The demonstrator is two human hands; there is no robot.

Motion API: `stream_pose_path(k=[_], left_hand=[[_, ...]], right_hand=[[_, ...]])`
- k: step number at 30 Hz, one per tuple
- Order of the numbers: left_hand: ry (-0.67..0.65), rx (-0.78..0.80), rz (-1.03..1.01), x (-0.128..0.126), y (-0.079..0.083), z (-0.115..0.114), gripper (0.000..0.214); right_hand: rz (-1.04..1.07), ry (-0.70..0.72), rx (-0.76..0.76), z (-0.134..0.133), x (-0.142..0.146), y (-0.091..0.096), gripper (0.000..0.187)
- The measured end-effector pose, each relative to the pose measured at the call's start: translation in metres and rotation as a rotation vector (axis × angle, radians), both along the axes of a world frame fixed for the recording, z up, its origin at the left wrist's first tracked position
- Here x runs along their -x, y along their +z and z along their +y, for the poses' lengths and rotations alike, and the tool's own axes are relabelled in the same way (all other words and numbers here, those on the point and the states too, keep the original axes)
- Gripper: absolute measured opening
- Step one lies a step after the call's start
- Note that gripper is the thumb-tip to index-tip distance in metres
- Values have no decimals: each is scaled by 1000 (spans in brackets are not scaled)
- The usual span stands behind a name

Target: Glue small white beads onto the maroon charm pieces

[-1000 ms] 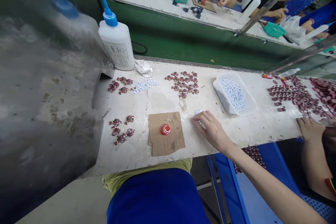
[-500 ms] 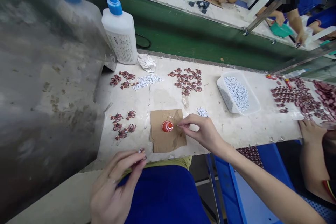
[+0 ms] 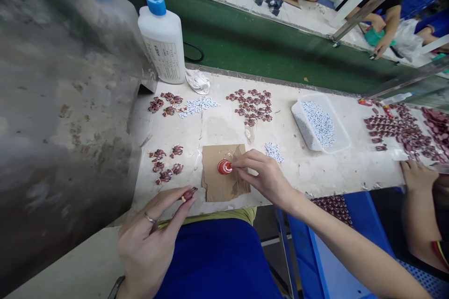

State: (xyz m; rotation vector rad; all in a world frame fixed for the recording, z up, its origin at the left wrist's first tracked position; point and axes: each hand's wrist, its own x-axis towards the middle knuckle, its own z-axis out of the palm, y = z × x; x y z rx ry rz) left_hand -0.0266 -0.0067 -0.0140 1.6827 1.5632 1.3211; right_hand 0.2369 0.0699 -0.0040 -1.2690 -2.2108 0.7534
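Observation:
Between thumb and fingertips, my left hand point(image 3: 154, 233) pinches a small brown figurine point(image 3: 189, 194) with a yellowish part, just off the table's front edge. My right hand point(image 3: 264, 173) has its fingertips pinched at the side of a small red pot point(image 3: 225, 167); whatever thin thing they hold is too small to make out. That pot stands on a torn piece of brown cardboard point(image 3: 217, 189). Left of the cardboard lies a group of brown figurines point(image 3: 164, 166). Behind my right hand is a small pile of white pieces with dark marks point(image 3: 274, 152).
A white squeeze bottle point(image 3: 163, 46) with a blue nozzle stands at the back left beside a metal panel point(image 3: 70, 117). A clear plastic tub point(image 3: 342, 138) holds many white pieces. More figurines point(image 3: 250, 105) lie behind the cardboard. A co-worker's arm point(image 3: 421, 196) rests at the right.
My right hand has moved slightly left, its fingertips now at the red pot. My left hand has turned the figurine, so more of it shows.

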Motion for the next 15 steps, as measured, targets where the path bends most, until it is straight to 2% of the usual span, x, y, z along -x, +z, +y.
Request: stream_pose_path(k=[3, 7, 12, 15], left_hand=[[-37, -5, -8, -3, 2, 2, 44], [-73, -31, 7, -13, 13, 7, 44], [-184, -126, -22, -24, 24, 11, 43], [-219, -135, 29, -26, 27, 12, 39]], right_hand=[[92, -70, 55, -3, 2, 5, 14], [277, -176, 167, -10, 8, 22, 16], [452, -96, 147, -21, 22, 47, 15], [495, -26, 129, -26, 30, 54, 16]])
